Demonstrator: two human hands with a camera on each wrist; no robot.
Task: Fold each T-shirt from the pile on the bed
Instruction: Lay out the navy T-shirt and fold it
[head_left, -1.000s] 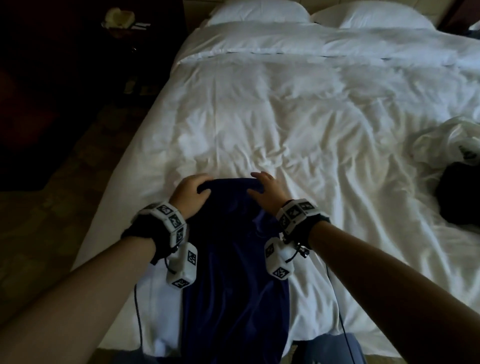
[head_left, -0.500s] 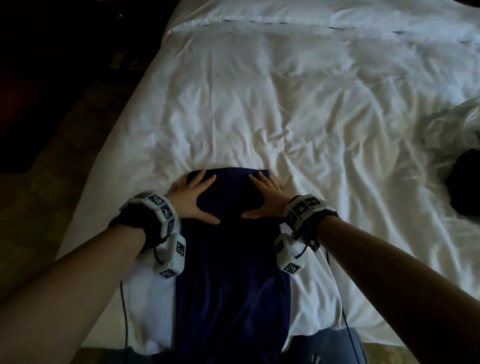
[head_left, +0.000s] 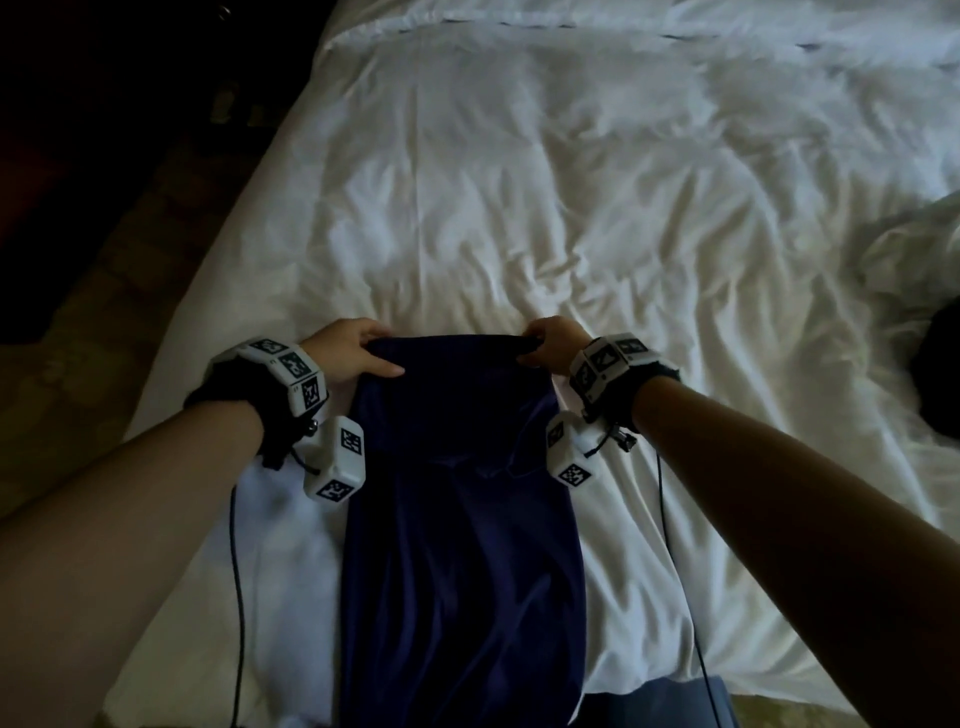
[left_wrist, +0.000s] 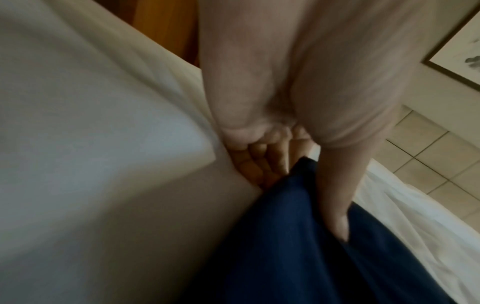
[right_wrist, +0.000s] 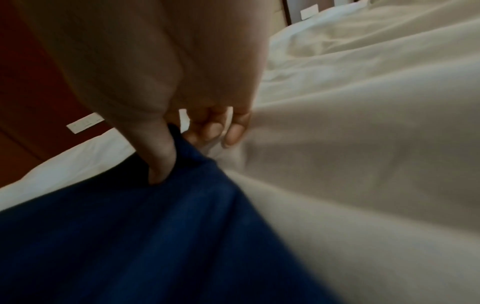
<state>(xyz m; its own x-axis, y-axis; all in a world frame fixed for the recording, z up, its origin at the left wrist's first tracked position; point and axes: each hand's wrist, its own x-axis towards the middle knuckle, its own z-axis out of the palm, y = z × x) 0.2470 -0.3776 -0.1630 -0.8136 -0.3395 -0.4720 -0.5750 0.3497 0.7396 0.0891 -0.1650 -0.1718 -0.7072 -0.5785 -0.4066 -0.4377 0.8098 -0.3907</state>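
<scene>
A dark blue T-shirt (head_left: 457, 519) lies as a long narrow strip on the white bed (head_left: 571, 208), running from the near edge toward the middle. My left hand (head_left: 358, 351) pinches its far left corner, thumb on top and fingers curled beneath. My right hand (head_left: 550, 343) pinches the far right corner the same way. The far edge is lifted slightly off the sheet. In the left wrist view the thumb (left_wrist: 335, 216) presses into the blue T-shirt (left_wrist: 311, 257). In the right wrist view the thumb (right_wrist: 158, 160) digs into the blue T-shirt (right_wrist: 142, 236).
A heap of white cloth (head_left: 914, 260) and a dark garment (head_left: 940, 379) lie at the bed's right edge. The bed's left edge (head_left: 218, 312) drops to a dim patterned floor. A grey-blue cloth (head_left: 665, 709) shows at the bottom by the bed's near edge.
Half a second ago both palms lay flat on the shirt's far end. Now both hands have moved out to the far corners and pinch them, lifting the edge.
</scene>
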